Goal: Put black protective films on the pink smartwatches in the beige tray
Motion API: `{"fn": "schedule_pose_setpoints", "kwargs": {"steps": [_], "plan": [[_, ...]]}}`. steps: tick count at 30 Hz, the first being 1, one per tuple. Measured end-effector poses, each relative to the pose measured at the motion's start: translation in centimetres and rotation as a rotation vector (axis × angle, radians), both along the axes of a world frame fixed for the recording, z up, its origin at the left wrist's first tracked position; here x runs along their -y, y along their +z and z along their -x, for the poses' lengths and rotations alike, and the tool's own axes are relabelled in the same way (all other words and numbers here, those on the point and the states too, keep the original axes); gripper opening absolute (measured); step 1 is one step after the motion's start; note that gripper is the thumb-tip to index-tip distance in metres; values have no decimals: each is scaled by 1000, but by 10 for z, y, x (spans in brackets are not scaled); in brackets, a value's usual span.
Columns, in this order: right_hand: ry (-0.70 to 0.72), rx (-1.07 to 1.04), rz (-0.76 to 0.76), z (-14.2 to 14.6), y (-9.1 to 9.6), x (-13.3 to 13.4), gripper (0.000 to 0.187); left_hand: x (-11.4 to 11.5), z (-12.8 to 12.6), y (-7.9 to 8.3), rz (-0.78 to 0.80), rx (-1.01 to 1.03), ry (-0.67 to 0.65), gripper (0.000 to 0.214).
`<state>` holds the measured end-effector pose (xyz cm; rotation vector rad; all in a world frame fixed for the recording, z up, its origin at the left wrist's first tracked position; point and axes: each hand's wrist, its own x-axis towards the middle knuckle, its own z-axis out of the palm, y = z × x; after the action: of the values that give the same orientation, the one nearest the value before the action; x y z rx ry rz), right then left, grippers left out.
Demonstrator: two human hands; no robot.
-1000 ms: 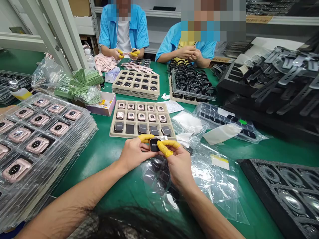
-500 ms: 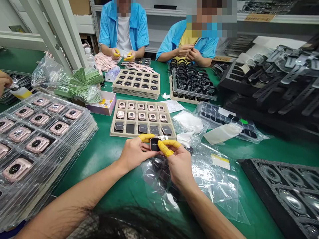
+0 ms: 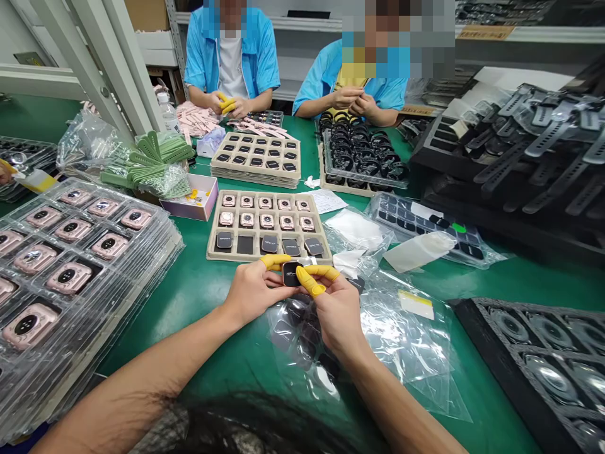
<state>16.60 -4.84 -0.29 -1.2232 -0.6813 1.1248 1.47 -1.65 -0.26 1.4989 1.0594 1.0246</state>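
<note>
Between my two hands is a smartwatch case point(image 3: 290, 275), its black face with white lettering turned up toward me. My left hand point(image 3: 250, 291) pinches its left side, a yellow finger cot on one finger. On the right side, my right hand point(image 3: 336, 309) grips it, with yellow cots on the thumb and a finger; the thumb lies over the face. Just beyond is a beige tray point(image 3: 213, 251) with pink watch cases in two rows and black lettered squares in the front row, where one pocket shows bare. Below my hands, more black squares point(image 3: 306, 331) lie under clear plastic.
Stacked clear trays point(image 3: 142, 277) of pink watch cases stand at left. A black foam tray point(image 3: 477, 353) sits at right, plastic bags point(image 3: 416, 353) beside it. Green straps point(image 3: 161, 157) and a small box point(image 3: 191, 205) lie farther back. Two co-workers in blue sit opposite.
My hands keep the same grip on the smartwatch case; the view has shifted slightly. Across the table, one co-worker's yellow-tipped hands have come together. The hand at the left edge has mostly left view.
</note>
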Motion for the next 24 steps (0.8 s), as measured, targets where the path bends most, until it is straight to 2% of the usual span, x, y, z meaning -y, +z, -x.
{"fn": "schedule_pose_setpoints", "kwargs": {"steps": [14,18,21,24], "plan": [[5,51,-22,0,-9,1,41,2,1,7,75,-29,4,51],[27,126,-22,0,-14,3,44,2,-1,6,118,-4,2,51],[18,364,-102,-7,-13,2,48,-1,-1,4,247,140,2,56],[63,839,-379,-19,-10,0,49,-6,0,3,319,261,39,63]]}}
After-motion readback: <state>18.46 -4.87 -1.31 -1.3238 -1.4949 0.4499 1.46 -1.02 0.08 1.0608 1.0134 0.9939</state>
